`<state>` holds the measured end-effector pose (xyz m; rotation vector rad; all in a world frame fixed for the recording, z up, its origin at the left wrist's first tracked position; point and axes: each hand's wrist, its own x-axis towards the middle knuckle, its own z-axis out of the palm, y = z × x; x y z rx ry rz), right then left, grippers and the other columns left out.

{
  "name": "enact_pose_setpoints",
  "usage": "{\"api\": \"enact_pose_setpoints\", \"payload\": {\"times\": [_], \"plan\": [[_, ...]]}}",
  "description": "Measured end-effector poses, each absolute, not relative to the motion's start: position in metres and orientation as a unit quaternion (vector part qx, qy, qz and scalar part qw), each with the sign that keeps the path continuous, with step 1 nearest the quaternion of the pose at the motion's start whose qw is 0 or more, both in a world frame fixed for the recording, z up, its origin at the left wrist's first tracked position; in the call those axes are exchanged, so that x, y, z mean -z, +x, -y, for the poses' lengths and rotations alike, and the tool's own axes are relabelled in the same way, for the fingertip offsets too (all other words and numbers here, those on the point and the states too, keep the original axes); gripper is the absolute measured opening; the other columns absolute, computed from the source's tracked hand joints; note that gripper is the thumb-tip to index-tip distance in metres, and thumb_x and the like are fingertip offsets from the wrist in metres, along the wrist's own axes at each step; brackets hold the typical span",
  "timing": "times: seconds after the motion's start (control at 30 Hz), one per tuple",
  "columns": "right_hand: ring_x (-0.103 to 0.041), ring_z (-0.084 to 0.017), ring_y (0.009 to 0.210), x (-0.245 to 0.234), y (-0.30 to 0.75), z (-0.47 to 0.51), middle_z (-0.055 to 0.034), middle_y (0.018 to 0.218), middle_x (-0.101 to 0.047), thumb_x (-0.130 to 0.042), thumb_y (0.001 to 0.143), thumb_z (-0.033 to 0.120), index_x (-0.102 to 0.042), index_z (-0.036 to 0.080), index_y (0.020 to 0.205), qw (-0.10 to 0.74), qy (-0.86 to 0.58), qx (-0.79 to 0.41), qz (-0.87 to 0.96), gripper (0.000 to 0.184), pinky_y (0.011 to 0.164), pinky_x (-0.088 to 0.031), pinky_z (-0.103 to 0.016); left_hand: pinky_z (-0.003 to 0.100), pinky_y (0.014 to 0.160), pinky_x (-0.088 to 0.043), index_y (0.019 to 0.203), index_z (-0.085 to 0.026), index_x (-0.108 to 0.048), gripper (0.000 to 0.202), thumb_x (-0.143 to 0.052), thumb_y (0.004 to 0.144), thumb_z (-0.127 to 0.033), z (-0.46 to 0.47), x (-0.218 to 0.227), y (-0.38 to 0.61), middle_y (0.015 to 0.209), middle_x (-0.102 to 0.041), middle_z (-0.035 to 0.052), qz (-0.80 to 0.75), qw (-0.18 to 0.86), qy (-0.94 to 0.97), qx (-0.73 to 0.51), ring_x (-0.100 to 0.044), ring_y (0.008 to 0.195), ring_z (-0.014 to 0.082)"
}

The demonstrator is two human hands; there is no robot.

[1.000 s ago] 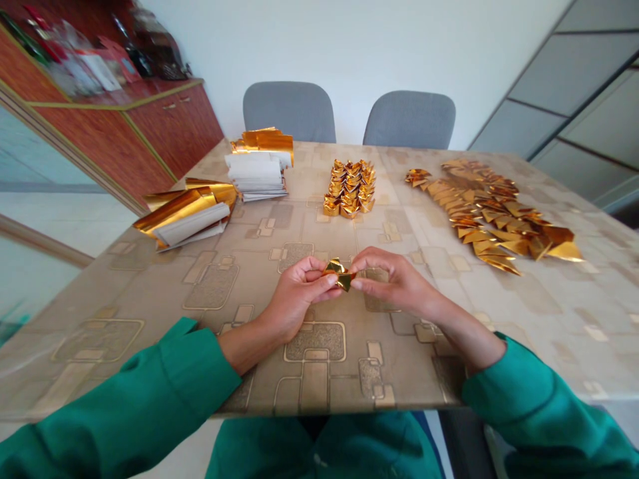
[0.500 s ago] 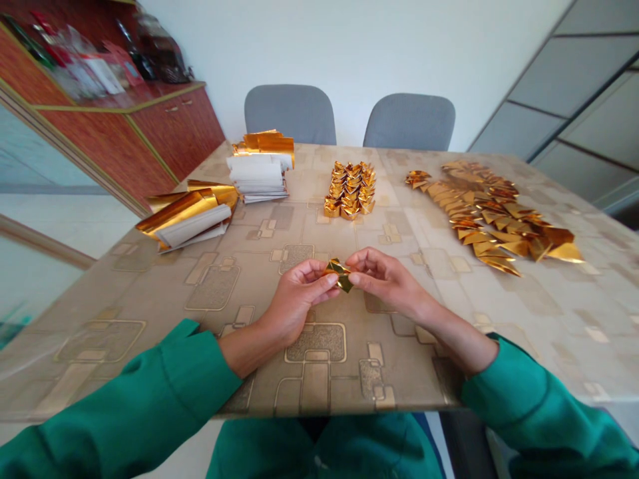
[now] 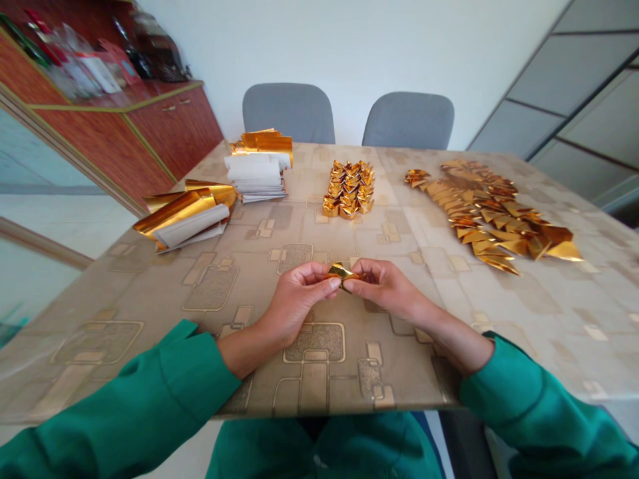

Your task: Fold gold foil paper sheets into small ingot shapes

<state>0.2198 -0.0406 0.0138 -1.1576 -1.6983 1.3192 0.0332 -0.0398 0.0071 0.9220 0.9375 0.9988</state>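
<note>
Between my two hands, just above the near middle of the table, is a small folded piece of gold foil paper [image 3: 341,271]. My left hand [image 3: 299,296] pinches its left end between thumb and fingers. On the other side my right hand [image 3: 387,286] pinches the right end, the thumb lying along the lower edge. The fingers hide both ends of the piece. Straight ahead stand several folded gold paper ingots [image 3: 348,189], packed in close rows. To the right lies a spread heap of flat, pointed gold foil folds [image 3: 492,213].
A stack of white-backed gold paper sheets [image 3: 257,176] lies at the back left, with loosely rolled gold foil sheets [image 3: 187,216] nearer. Two grey chairs [image 3: 288,113] stand behind the patterned table [image 3: 309,372]. A wooden cabinet [image 3: 164,123] with bottles is at the far left.
My right hand has closed in on the gold piece, its fingers coming down onto the right end. The piece has tilted and shows less of its face. My left hand keeps its pinch.
</note>
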Motion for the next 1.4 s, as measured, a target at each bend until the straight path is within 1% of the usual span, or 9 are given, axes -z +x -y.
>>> {"api": "enact_pose_setpoints", "payload": {"times": [0.1,0.3,0.43,0.53,0.77,0.93,1.1,1.27,1.4], "plan": [[-0.041,-0.009,0.056,-0.0133,0.2175,0.0412,0.0038,0.064,-0.05,-0.067,0.081,0.045,-0.057,0.018,0.071,0.347,-0.457,-0.493,0.654,0.031,0.051,-0.031,-0.023,0.019,0.062,-0.049,0.07,-0.014,-0.066,0.022,-0.085,0.064,-0.023,0.0398,-0.0076,0.0326,0.065,-0.065,-0.0025,-0.419,0.676,0.423,-0.434,-0.059,0.061,0.0078],[-0.04,-0.009,0.055,-0.0156,0.2158,0.0399,0.0052,0.062,-0.049,-0.071,0.078,0.042,-0.055,0.019,0.069,0.356,-0.472,-0.51,0.625,0.03,0.051,-0.031,-0.024,0.023,0.074,-0.056,0.079,-0.014,-0.069,0.025,-0.086,0.063,-0.023,0.0376,-0.0027,0.0312,0.078,-0.07,0.0001,-0.391,0.727,0.367,-0.429,-0.067,0.073,0.0107],[-0.052,-0.011,0.067,-0.02,0.2205,0.0376,0.0018,0.075,-0.061,-0.072,0.078,0.042,-0.063,0.018,0.081,0.351,-0.425,-0.554,0.624,0.026,0.063,-0.041,-0.025,0.023,0.072,-0.057,0.078,-0.014,-0.069,0.027,-0.088,0.06,-0.021,0.037,-0.0041,0.0312,0.077,-0.07,-0.0007,-0.389,0.731,0.343,-0.444,-0.066,0.071,0.0098],[-0.056,-0.012,0.071,-0.0194,0.2234,0.0358,-0.0002,0.079,-0.065,-0.07,0.078,0.043,-0.065,0.017,0.085,0.356,-0.417,-0.562,0.619,0.027,0.067,-0.043,-0.026,0.021,0.071,-0.057,0.079,-0.014,-0.072,0.026,-0.088,0.06,-0.021,0.0367,-0.0049,0.0316,0.079,-0.071,-0.0004,-0.391,0.728,0.344,-0.445,-0.067,0.072,0.0098],[-0.043,-0.009,0.054,-0.0142,0.2225,0.0368,0.0035,0.061,-0.055,-0.07,0.077,0.041,-0.06,0.018,0.069,0.353,-0.485,-0.492,0.631,0.026,0.051,-0.032,-0.024,0.021,0.076,-0.057,0.084,-0.016,-0.076,0.024,-0.087,0.064,-0.022,0.0368,-0.0013,0.0311,0.086,-0.074,0.0012,-0.379,0.738,0.363,-0.425,-0.068,0.076,0.0099],[-0.051,-0.011,0.062,-0.0141,0.2224,0.037,0.0018,0.069,-0.061,-0.064,0.083,0.039,-0.062,0.019,0.076,0.346,-0.455,-0.497,0.653,0.021,0.058,-0.038,-0.025,0.021,0.074,-0.058,0.083,-0.016,-0.075,0.023,-0.086,0.065,-0.023,0.0369,-0.0009,0.0305,0.084,-0.074,0.0009,-0.383,0.733,0.362,-0.429,-0.069,0.077,0.0103],[-0.057,-0.013,0.073,-0.0174,0.2199,0.0399,0.0015,0.081,-0.063,-0.067,0.083,0.032,-0.059,0.021,0.09,0.4,-0.429,-0.455,0.669,0.016,0.066,-0.044,-0.026,0.022,0.074,-0.058,0.084,-0.017,-0.076,0.023,-0.086,0.065,-0.023,0.0361,-0.0008,0.0298,0.086,-0.074,0.0015,-0.38,0.735,0.358,-0.432,-0.069,0.077,0.0107],[-0.055,-0.013,0.071,-0.0201,0.2212,0.0406,0.0011,0.077,-0.06,-0.066,0.084,0.031,-0.056,0.019,0.084,0.404,-0.432,-0.419,0.689,0.015,0.065,-0.044,-0.026,0.021,0.073,-0.058,0.085,-0.016,-0.076,0.024,-0.087,0.065,-0.023,0.0364,-0.0018,0.0301,0.087,-0.074,0.0018,-0.385,0.73,0.356,-0.438,-0.069,0.077,0.0108],[-0.057,-0.013,0.072,-0.02,0.2228,0.0401,0.0008,0.078,-0.061,-0.067,0.083,0.031,-0.057,0.019,0.084,0.402,-0.451,-0.393,0.694,0.015,0.066,-0.044,-0.027,0.021,0.073,-0.059,0.085,-0.016,-0.076,0.025,-0.087,0.063,-0.023,0.0367,-0.0025,0.0315,0.086,-0.075,0.0018,-0.392,0.728,0.345,-0.443,-0.07,0.077,0.011]]}}
